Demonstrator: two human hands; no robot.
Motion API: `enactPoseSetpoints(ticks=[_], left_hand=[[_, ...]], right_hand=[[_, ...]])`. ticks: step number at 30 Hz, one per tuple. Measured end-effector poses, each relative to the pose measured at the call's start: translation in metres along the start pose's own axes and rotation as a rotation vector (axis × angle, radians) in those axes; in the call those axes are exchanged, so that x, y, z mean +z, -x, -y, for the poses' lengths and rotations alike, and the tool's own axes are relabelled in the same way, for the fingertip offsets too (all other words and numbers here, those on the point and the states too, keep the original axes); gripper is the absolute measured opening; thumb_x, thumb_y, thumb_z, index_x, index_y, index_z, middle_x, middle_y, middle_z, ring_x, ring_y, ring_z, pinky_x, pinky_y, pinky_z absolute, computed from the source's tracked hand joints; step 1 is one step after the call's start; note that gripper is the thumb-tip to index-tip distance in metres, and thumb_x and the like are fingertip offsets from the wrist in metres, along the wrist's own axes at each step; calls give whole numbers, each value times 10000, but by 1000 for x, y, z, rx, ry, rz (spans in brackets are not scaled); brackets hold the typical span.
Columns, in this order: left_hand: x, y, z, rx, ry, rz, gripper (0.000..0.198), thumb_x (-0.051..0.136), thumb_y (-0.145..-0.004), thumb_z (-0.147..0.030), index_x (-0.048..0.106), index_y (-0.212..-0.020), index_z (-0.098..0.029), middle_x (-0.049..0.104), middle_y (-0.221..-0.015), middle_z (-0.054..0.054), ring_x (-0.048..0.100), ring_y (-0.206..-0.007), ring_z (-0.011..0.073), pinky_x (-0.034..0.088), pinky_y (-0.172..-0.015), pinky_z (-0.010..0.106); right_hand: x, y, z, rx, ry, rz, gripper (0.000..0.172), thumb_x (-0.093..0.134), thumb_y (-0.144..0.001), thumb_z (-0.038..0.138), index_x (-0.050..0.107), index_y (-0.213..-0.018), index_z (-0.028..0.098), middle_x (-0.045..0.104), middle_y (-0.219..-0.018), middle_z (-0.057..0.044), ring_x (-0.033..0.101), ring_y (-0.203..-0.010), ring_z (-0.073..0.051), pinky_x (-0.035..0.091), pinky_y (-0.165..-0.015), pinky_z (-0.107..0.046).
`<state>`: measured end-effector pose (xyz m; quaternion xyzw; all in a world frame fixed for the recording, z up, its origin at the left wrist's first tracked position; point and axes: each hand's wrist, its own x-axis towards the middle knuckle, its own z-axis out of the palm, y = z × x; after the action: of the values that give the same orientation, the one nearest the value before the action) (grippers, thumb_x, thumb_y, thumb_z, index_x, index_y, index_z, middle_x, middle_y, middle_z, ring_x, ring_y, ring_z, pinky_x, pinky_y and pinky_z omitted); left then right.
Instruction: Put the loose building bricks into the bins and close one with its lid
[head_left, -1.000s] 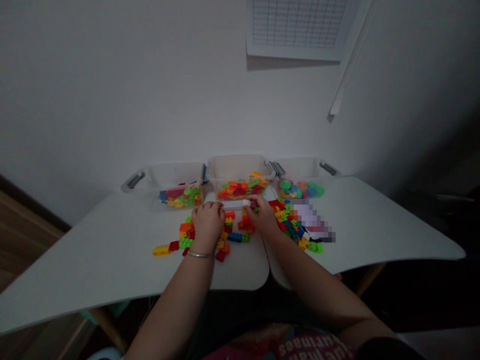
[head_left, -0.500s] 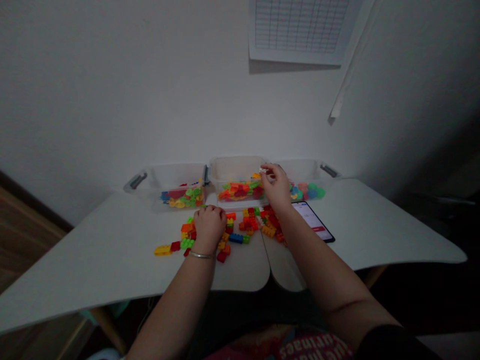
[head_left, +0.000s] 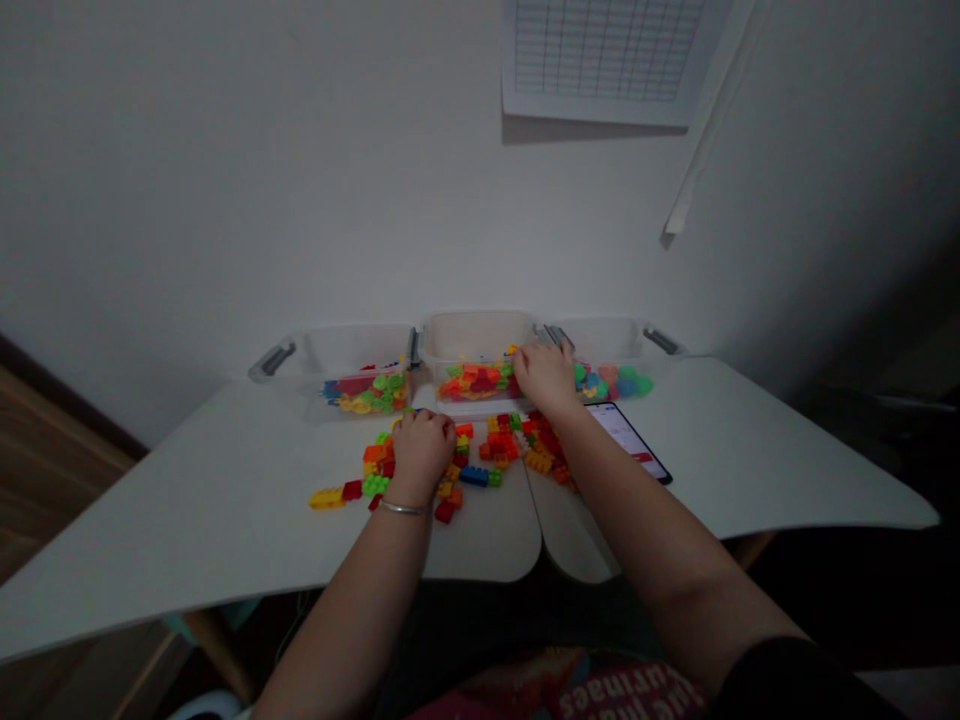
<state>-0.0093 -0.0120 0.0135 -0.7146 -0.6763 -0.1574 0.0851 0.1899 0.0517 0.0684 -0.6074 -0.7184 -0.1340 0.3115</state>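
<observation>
My left hand rests over loose toy building bricks on the white table. Its fingers are curled together, and a bit of blue shows by the fingertips; what they grip is hidden. Higher up, my right hand is palm down at the right end of the middle clear bin, near the neighbouring right bin. The back of the hand covers its fingertips, so I cannot see whether it holds anything. Orange, red and green pieces lie inside the middle bin. More bricks are spread beneath my right wrist.
A left clear bin holds mixed coloured pieces; a right clear bin holds round translucent ones. A phone with its screen lit lies right of the bricks. A seam splits the table front. Behind stands a wall with a printed sheet.
My right hand has turned palm down and lowered slightly at the bin's edge. The small white piece in its fingers is out of sight. My left hand has barely moved; blue now shows at its fingertips.
</observation>
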Motion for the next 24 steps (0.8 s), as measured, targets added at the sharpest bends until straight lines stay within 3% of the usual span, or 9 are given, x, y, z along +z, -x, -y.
enactPoseSetpoints(ticks=[7,10,13,16,20,24], left_hand=[[-1,-1,-1,-13,0,41,331,445,-890,-317,755,-949,-217,697,-1030,103,551,-1008,289,409,-850,406],[-2,0,-2,-13,-3,40,333,443,-889,-314,755,-939,-211,698,-1027,103,550,-1009,290,407,-857,407],[-2,-1,-2,-14,-10,48,334,445,-886,-319,757,-939,-211,698,-1029,103,550,-1007,291,408,-861,407],[0,-1,-1,-14,-13,43,327,451,-883,-319,756,-939,-217,699,-1026,96,549,-1011,288,411,-861,399],[3,-2,1,8,16,27,313,465,-886,-338,758,-923,-233,695,-1019,79,555,-985,271,414,-867,391],[8,-4,2,59,82,11,280,502,-882,-352,760,-911,-246,681,-1017,74,558,-978,256,420,-876,386]], right_hand=[[6,6,-6,-71,-9,-61,381,344,-961,293,701,-918,167,726,-979,-103,615,-984,-248,113,-1145,-571],[7,8,-8,-82,-109,-93,325,386,-944,293,672,-1035,171,693,-1109,-106,587,-1073,-259,158,-1142,-570],[5,17,-4,-87,-203,-181,323,452,-908,293,616,-1155,167,567,-1323,-133,485,-1239,-275,194,-1145,-546],[4,36,5,-152,-265,-227,336,481,-883,267,590,-1183,165,497,-1384,-142,415,-1306,-266,229,-1146,-501],[14,67,12,-259,-334,-97,324,527,-849,241,618,-1150,163,508,-1362,-148,432,-1273,-273,324,-1099,-464],[30,86,10,-258,-416,92,282,552,-837,217,649,-1100,188,587,-1266,-120,497,-1187,-258,399,-1031,-448]])
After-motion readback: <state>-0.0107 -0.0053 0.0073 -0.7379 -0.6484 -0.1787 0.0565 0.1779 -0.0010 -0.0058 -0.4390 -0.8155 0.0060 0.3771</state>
